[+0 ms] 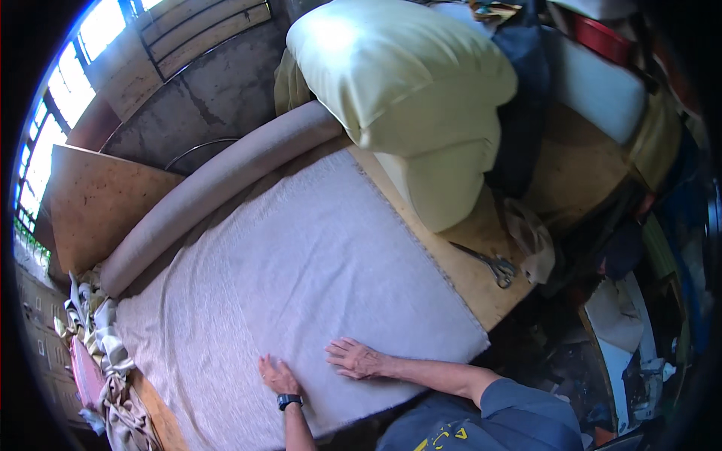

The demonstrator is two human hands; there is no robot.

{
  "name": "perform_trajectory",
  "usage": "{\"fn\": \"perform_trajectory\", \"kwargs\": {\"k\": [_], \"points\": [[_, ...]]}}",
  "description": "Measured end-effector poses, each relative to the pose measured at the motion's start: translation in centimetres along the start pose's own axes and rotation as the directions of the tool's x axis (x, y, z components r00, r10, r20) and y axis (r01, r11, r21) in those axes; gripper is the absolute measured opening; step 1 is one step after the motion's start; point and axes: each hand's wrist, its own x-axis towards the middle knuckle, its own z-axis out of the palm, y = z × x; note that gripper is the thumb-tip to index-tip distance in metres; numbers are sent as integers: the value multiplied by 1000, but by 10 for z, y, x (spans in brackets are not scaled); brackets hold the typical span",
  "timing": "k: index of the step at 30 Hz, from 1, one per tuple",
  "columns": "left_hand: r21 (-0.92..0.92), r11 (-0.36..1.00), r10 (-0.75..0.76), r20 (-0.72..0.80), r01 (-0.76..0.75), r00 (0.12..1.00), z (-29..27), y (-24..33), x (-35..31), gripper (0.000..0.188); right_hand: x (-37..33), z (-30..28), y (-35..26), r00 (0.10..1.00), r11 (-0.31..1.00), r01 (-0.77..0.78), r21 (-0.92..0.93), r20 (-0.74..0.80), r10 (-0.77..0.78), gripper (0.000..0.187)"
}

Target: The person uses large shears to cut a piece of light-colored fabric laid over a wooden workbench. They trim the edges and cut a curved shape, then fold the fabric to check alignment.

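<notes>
A wide sheet of pale greyish-lilac fabric (301, 248) is spread over a wooden work table, with several soft wrinkles running across its middle. My left hand (279, 374), a dark watch on its wrist, rests flat on the cloth near the front edge with fingers apart. To its right, my right hand (353, 358) also lies on the cloth, its fingers stretched out toward the left. Neither hand holds anything. Along the far left side runs a thick fabric roll (218, 192), apparently of the same cloth. Scissors (492, 264) lie on bare wood beyond the fabric's right edge.
A large pale yellow upholstered piece (421, 90) stands on the far part of the table (489, 301). Fabric scraps (105, 323) pile up at the left end, and a crumpled scrap (530, 244) sits by the scissors. A wooden board (105, 199) leans behind the roll.
</notes>
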Motion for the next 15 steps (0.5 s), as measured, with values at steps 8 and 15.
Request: {"fn": "perform_trajectory", "kwargs": {"k": [8, 15], "points": [[193, 971, -135, -26, 138, 990, 33, 0, 158, 49, 148, -101, 351, 588, 752, -659, -19, -636, 500, 29], [107, 965, -231, -81, 239, 970, 79, 15, 244, 40, 206, -140, 441, 384, 472, -881, 30, -538, 751, 22]]}}
